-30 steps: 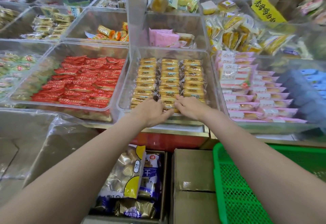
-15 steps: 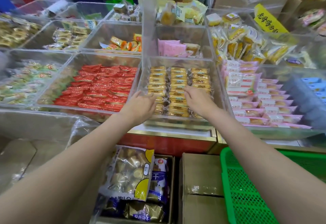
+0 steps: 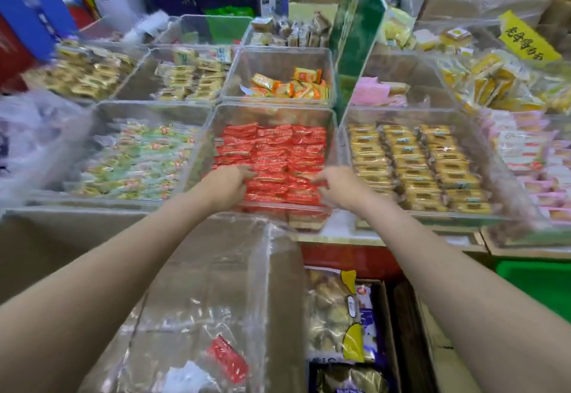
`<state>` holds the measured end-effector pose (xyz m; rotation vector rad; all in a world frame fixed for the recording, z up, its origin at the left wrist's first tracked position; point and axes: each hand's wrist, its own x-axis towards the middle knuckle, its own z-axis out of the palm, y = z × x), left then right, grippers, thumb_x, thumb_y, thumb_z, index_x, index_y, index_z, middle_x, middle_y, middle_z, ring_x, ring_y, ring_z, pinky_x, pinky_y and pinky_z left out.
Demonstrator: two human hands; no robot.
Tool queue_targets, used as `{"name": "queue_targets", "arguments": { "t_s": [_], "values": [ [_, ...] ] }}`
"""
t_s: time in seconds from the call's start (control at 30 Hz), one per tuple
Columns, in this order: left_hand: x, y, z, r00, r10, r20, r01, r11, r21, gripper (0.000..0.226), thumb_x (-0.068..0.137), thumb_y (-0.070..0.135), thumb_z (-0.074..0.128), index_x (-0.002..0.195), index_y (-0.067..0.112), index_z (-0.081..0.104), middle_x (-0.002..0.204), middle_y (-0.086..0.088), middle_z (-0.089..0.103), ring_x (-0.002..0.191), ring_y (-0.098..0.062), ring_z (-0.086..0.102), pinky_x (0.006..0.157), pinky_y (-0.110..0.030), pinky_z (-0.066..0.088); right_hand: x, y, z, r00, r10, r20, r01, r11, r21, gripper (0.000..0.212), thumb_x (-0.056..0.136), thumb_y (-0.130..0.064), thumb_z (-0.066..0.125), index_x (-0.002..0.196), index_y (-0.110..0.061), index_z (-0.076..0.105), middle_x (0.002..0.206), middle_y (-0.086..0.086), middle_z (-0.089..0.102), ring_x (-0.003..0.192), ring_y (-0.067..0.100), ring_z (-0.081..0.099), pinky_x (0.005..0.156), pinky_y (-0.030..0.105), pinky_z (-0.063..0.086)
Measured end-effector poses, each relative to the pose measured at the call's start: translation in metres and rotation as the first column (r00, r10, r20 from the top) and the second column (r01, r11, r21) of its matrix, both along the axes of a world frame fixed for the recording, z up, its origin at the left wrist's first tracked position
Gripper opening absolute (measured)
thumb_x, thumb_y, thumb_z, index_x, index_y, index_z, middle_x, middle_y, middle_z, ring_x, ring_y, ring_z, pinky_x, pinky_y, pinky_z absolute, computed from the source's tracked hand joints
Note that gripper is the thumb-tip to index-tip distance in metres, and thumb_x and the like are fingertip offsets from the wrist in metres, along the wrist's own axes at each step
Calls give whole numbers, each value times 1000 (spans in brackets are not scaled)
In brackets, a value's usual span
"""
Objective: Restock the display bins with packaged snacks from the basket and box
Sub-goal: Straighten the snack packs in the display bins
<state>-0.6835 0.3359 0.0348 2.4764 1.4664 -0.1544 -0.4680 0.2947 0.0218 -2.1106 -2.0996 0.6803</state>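
We saw the left hand (image 3: 227,185) and right hand (image 3: 341,187) resting with curled fingers on the red packets (image 3: 278,157) in the clear bin (image 3: 272,114). The yellow packets (image 3: 414,160) lay at three o'clock from it, and the box (image 3: 383,324) at six o'clock.

Fingertips of both hands among red packets (image 3: 272,157)

The red-snack bin (image 3: 272,114) is open on top, its clear walls bounding it at 9 and 3 o'clock. The left hand (image 3: 227,187) and right hand (image 3: 341,187) are over its near wall at 6 o'clock, with open room between them above the red packets (image 3: 278,157). A tall green divider (image 3: 355,40) rises at 1 o'clock. The yellow-snack bin (image 3: 500,182) crowds 3 o'clock, and the green-snack bin (image 3: 102,120) 9 o'clock.
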Motion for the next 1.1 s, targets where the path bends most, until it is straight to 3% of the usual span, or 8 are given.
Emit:
{"name": "queue_targets", "arguments": {
  "t_s": [0.13,0.3,0.47,0.6,0.7,0.8,0.93,1.1],
  "values": [
    [4,14,-14,986,-162,38,165,982,-96,47,93,3,36,139,11,43,151,-8,30,136,-24,35,108,-25,27,-16,2,-15,990,51,130,-37,994,-103,35,88,0,44,115,-4,65,135,10,53,114,33,53,95,37,42],
    [25,23,-36,959,-263,101,277,946,-166,43,93,5,36,134,9,50,145,-8,41,132,-24,40,108,-27,28,-30,11,-16,995,9,98,-2,998,-70,33,91,-5,48,120,-9,64,138,5,50,122,22,48,97,27,35],
    [35,37,-54,964,-212,162,237,959,-156,41,92,3,37,129,8,55,136,-9,52,125,-26,46,104,-29,34,-34,32,-33,997,33,75,-29,998,-61,34,85,-14,65,119,-13,65,119,4,65,111,20,56,88,24,39],
    [35,43,-59,959,-215,186,247,954,-171,38,94,5,38,127,8,57,140,-5,48,130,-22,42,107,-24,28,-27,43,-38,974,89,206,-78,995,-61,15,84,-8,64,98,-5,68,103,12,66,100,28,59,75,28,41],
    [35,51,-57,947,-181,265,218,969,-118,36,91,5,43,120,10,62,131,-6,56,122,-22,49,104,-27,34,-22,43,-40,957,90,276,-78,995,-56,12,85,-8,62,95,-5,66,101,14,65,95,30,59,75,31,44],
    [37,60,-56,930,-90,358,101,995,-13,30,88,7,51,114,11,66,122,-8,61,113,-25,55,97,-32,41,-21,50,-32,982,49,184,-60,997,56,24,83,-25,69,103,-11,68,102,7,65,95,22,57,80,31,45],
    [38,68,-66,964,-185,193,208,972,-105,32,87,11,55,117,14,65,120,-4,64,114,-26,54,100,-34,40,-23,64,-30,977,132,166,-148,985,88,30,85,-20,67,115,-16,66,122,4,54,113,22,50,96,33,40],
    [38,64,-77,960,-257,109,269,956,-120,28,89,19,57,115,19,65,118,-2,63,111,-25,55,97,-41,41,-29,65,-47,958,188,216,-200,979,35,17,88,-12,60,102,-7,69,121,7,53,114,24,47,84,28,33]
  ]
}}
